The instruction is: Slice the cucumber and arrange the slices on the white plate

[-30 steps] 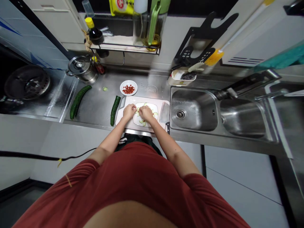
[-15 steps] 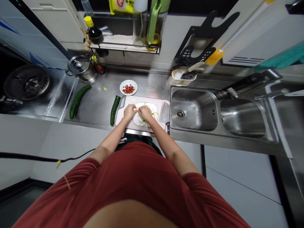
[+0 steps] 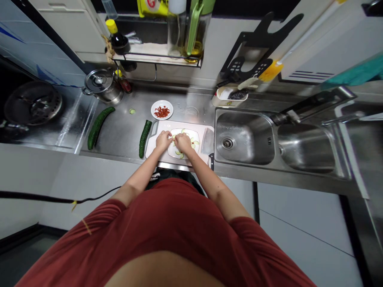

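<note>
Both hands meet over a white square plate (image 3: 188, 154) that lies on a pale cutting board (image 3: 154, 147). Thin cucumber slices (image 3: 178, 154) with small red bits are spread over the plate. My left hand (image 3: 163, 139) is at the plate's left side, thumb and fingers pinched together. My right hand (image 3: 183, 142) reaches over the plate's middle, its fingers also drawn together. Whatever sits between the fingertips is too small and hidden to name. A cleaver (image 3: 207, 142) rests at the board's right end, its black handle toward me. A cut cucumber (image 3: 145, 138) lies left of the board.
Behind the board stands a small white plate (image 3: 154, 107) of red pieces. A whole cucumber (image 3: 98, 126), a lidded steel pot (image 3: 103, 87) and a frying pan (image 3: 32, 103) are to the left. A double sink (image 3: 245, 137) adjoins on the right. A shelf (image 3: 158, 59) with bottles hangs above.
Almost nothing differs. Both hands stay over the plate in nearly the same pose, and the view has shifted very slightly.
</note>
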A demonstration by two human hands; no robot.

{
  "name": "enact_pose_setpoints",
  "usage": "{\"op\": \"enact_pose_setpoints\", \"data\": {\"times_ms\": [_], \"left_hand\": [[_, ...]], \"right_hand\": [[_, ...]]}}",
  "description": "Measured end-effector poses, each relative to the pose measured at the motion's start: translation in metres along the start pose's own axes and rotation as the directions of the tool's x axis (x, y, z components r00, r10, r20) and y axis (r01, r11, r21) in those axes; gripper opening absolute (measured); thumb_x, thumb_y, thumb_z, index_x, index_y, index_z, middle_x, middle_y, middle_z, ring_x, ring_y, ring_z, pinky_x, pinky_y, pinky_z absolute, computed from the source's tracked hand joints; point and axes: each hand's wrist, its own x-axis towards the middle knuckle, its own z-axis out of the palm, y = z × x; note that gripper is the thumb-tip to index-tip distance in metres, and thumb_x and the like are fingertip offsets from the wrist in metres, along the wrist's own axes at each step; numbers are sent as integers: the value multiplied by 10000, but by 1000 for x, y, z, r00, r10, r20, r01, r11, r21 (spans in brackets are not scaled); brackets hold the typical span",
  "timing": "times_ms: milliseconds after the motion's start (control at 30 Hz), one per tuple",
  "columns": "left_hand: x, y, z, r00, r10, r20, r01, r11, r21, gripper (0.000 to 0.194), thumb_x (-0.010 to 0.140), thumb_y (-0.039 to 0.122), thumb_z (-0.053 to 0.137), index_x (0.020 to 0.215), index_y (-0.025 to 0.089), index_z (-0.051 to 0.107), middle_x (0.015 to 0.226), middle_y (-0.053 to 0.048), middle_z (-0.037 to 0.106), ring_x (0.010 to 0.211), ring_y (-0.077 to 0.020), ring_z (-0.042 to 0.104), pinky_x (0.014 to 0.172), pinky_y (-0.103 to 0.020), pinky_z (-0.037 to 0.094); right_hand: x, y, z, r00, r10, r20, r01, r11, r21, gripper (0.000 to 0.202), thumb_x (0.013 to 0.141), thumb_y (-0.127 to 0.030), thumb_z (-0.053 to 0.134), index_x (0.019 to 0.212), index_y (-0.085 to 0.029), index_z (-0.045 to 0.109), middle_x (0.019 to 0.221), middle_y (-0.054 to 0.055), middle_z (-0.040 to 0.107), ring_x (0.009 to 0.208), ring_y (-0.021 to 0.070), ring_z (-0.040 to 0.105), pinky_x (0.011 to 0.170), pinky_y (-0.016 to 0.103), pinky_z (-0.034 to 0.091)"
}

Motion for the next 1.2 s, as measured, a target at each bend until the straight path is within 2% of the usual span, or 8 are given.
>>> {"op": "enact_pose_setpoints", "data": {"times_ms": [200,500,900,1200], "left_hand": [[-1,3,-2,999,-1,32,1,1000,6,181,795,308,669,963,252,629,974,-41,571,892,-199,567,753,-292,418],[0,0,2,1000,8,17,-8,1000,11,184,789,318,674,954,253,625,985,-44,570,909,-210,568,761,-301,417],[1,-4,-9,998,-13,-58,10,999,-39,149,809,296,635,940,226,629,955,-46,585,875,-187,565,766,-287,415],[0,0,-4,1000,-4,-14,4,1000,-13,231,768,330,692,970,242,624,949,-29,562,874,-181,558,768,-274,410]], "right_hand": [[-1,-2,0,1000,14,-1,-14,1000,4,281,957,-238,417,1008,-139,676,1067,149,641,1053,284,487,849,365,370],[-2,2,0,999,34,-8,-34,998,49,238,945,-274,464,1006,-157,662,1065,139,635,1037,277,481,862,362,356],[-11,12,-10,994,84,-76,-74,989,126,199,925,-245,471,969,-183,654,1023,115,645,977,267,485,782,335,365],[-3,7,-2,994,93,-51,-87,990,110,194,925,-267,492,970,-174,656,1017,101,644,988,252,487,823,324,357]]}}
